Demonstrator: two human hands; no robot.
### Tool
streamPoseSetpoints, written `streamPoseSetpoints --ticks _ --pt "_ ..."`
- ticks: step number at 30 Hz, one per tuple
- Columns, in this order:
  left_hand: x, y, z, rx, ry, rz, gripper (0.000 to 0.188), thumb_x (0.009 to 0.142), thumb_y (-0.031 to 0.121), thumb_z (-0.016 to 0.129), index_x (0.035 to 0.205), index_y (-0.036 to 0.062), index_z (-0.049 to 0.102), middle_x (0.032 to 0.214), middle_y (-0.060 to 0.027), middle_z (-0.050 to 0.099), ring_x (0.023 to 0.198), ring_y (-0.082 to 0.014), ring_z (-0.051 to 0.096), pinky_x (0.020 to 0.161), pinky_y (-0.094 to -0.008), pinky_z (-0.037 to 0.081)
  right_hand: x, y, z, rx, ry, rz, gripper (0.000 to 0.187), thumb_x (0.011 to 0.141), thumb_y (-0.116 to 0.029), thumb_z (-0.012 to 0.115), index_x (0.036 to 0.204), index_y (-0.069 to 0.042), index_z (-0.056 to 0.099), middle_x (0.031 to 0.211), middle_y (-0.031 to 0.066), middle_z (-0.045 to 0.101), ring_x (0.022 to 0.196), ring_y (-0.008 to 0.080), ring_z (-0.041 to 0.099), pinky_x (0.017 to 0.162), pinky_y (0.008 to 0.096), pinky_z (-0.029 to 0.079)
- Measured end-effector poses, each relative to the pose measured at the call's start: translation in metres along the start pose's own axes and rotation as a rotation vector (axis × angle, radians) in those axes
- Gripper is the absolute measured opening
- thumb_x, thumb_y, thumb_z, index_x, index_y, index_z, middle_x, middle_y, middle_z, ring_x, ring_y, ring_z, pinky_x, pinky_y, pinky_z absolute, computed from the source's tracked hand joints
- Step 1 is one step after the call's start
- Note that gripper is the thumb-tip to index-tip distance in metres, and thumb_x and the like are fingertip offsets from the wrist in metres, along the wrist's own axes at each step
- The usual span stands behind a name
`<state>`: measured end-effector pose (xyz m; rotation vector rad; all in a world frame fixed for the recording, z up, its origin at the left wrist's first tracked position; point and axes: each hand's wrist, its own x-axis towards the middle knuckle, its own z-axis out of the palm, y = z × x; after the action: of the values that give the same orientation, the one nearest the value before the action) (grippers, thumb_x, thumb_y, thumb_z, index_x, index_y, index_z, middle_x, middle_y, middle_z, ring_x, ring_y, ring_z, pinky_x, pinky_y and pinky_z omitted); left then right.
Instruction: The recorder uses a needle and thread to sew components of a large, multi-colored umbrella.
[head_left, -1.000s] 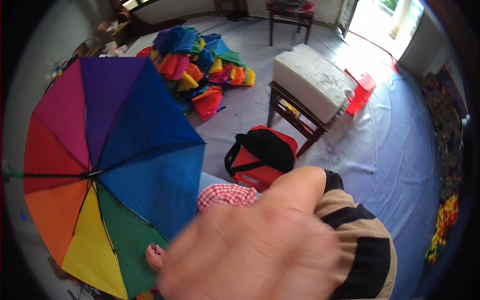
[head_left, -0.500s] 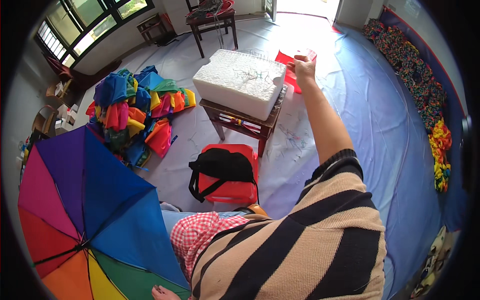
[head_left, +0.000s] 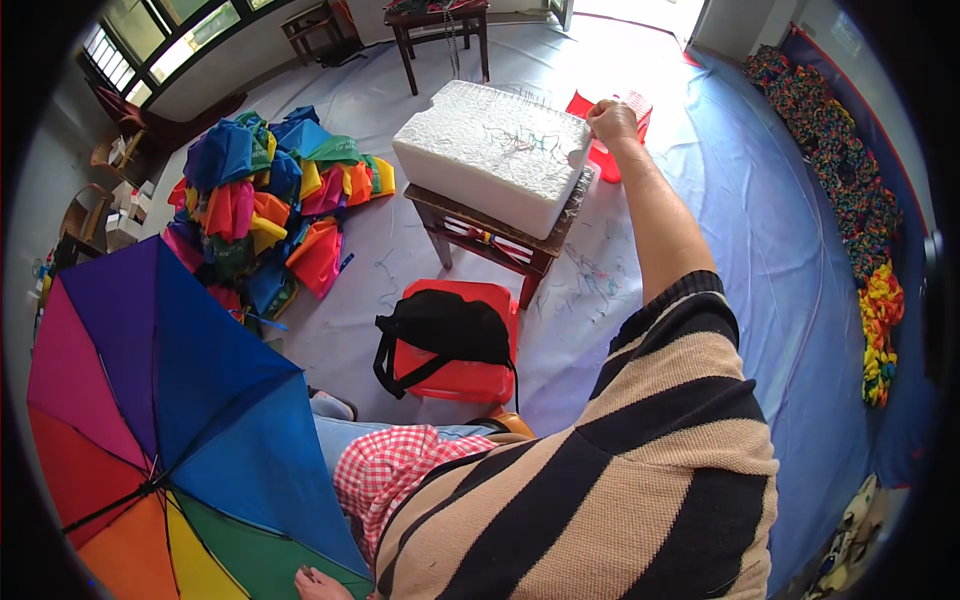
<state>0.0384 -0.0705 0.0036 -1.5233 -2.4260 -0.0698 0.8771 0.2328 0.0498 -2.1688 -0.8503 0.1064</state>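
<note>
An open umbrella (head_left: 225, 395) with panels in rainbow colours spreads across the lower left, its dark ribs and hub showing. My left hand (head_left: 322, 584) is at the lower edge, closed at the rim of the green panel; part of it is cut off by the frame. My right arm reaches far forward. The fingers of my right hand (head_left: 612, 120) are pinched together by the right end of a white foam box (head_left: 460, 150). Whatever they hold is too small to make out. Thin coloured strands (head_left: 525, 140) lie on top of the box.
Under the box stands a wooden stool (head_left: 480, 245); a red plastic object (head_left: 605, 165) is behind my right hand. Nearer, a black bag (head_left: 445, 325) rests on a red stool (head_left: 455, 380). Folded colourful umbrellas (head_left: 270, 200) are heaped at left. Multicoloured bundles (head_left: 840, 170) line the right wall.
My right hand has lowered slightly toward the box's end, its fingers drawing together into a pinch. The view has shifted a little. My left hand stays by the green panel.
</note>
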Motion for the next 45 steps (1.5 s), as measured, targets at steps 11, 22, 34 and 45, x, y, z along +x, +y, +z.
streamPoseSetpoints --ticks 11,22,34,45 --pt "-0.001 0.000 0.002 -0.171 0.004 -0.020 0.017 0.087 0.007 0.058 0.101 -0.0015 0.059 0.095 -0.0181 0.062 0.086 -0.0356 0.062 0.073 -0.0431 0.049 0.015 0.010 0.011 -0.538 0.212 -0.280 0.020 0.077 -0.014 0.066 0.094 -0.005 0.070 0.083 0.0147 0.071 0.081 0.0314 0.070 0.074 0.0375 0.057" --pt "-0.005 -0.020 0.017 -0.458 0.013 -0.124 0.025 0.090 0.010 0.058 0.111 -0.0037 0.059 0.104 -0.0178 0.067 0.094 -0.0320 0.066 0.082 -0.0389 0.052 -0.156 0.241 -0.046 -1.241 -1.043 0.257 0.023 0.079 -0.023 0.065 0.097 -0.011 0.074 0.106 0.0149 0.069 0.097 0.0270 0.065 0.088 0.0418 0.050" --pt "0.002 -0.015 0.024 -0.772 0.002 -0.209 0.024 0.093 0.010 0.057 0.110 -0.0060 0.061 0.106 -0.0174 0.068 0.095 -0.0251 0.067 0.084 -0.0347 0.052 -0.353 -0.221 0.047 -0.482 -1.063 -1.448 0.013 0.083 -0.008 0.057 0.085 0.002 0.065 0.086 0.0164 0.067 0.085 0.0318 0.067 0.070 0.0400 0.054" --pt "0.028 -0.005 -0.024 -1.576 -0.189 -0.543 0.028 0.097 0.020 0.054 0.117 0.0001 0.061 0.094 -0.0041 0.061 0.084 -0.0133 0.056 0.073 -0.0248 0.046 -0.514 -0.340 0.075 0.585 -2.196 -0.454 0.013 0.091 -0.010 0.051 0.087 0.002 0.055 0.080 0.0141 0.070 0.065 0.0190 0.069 0.056 0.0297 0.056"
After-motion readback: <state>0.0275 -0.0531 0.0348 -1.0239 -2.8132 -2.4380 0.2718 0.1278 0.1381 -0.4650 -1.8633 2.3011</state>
